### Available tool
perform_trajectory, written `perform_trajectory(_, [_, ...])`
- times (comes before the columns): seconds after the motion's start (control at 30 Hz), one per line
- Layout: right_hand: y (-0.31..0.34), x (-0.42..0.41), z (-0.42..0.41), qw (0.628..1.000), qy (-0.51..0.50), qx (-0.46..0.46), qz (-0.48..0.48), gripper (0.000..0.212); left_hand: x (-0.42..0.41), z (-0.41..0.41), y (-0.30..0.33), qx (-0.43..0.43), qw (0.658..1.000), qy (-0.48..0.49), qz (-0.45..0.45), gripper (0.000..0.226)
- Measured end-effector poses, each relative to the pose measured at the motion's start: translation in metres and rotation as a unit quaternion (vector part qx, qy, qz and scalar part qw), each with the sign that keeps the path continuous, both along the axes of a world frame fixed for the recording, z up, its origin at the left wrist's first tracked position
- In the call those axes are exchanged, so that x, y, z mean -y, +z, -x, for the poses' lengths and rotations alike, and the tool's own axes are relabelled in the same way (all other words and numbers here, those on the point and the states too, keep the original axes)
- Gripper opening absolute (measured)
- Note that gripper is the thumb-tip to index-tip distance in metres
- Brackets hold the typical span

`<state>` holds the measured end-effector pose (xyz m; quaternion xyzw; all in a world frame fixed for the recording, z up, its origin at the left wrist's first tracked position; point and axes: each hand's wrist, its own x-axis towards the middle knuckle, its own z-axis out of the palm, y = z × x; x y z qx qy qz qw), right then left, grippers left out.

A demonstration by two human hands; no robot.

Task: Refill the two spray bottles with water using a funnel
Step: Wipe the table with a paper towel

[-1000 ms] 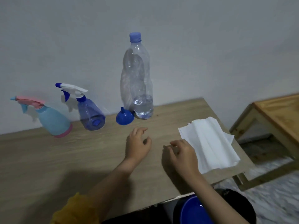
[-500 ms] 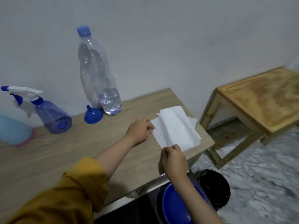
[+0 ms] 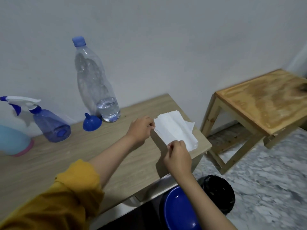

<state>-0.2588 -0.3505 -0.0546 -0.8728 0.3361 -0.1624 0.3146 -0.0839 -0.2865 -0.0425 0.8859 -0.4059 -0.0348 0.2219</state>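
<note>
A tall clear water bottle (image 3: 95,83) with a blue cap stands at the back of the wooden table (image 3: 49,163), a little water at its bottom. A blue funnel (image 3: 91,123) rests mouth-down beside it. To the left stand a violet spray bottle (image 3: 49,123) with a white-and-blue trigger and a light blue spray bottle (image 3: 13,140) with a pink base, cut off by the frame edge. My left hand (image 3: 141,129) pinches the far corner of a white paper towel (image 3: 176,130). My right hand (image 3: 178,156) pinches its near corner, lifting that edge.
The towel lies near the table's right edge. A wooden stool (image 3: 265,103) stands to the right on the marbled floor. Below the table's front edge are a blue basin (image 3: 177,211) and a black bin (image 3: 217,193).
My view has swung right. Both hands moved from the bare tabletop to the paper towel and took hold of its corners, lifting the left edge.
</note>
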Motion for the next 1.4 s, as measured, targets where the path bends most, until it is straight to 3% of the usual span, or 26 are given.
perform_trajectory(0.17, [0.037,0.023,-0.004,0.998,-0.030,0.048,0.037,0.008,0.010,0.000,0.046,-0.015,0.997,-0.016,0.077,0.010])
perform_trajectory(0.43, [0.116,0.077,-0.003,0.984,-0.040,0.118,0.123,0.012,0.033,0.007,0.128,0.044,0.982,-0.078,0.163,0.008])
perform_trajectory(0.73, [0.181,0.070,0.013,0.981,0.009,0.160,0.107,0.009,0.026,0.016,0.163,0.044,0.967,-0.052,0.245,0.011])
perform_trajectory(1.07, [0.137,-0.049,-0.011,0.983,0.122,0.134,-0.037,0.007,-0.096,-0.004,0.135,-0.003,0.979,0.009,0.205,0.011])
perform_trajectory(1.4, [0.078,-0.297,-0.048,0.971,0.209,0.096,-0.066,0.010,-0.356,-0.027,0.084,-0.021,0.983,0.123,0.137,0.011])
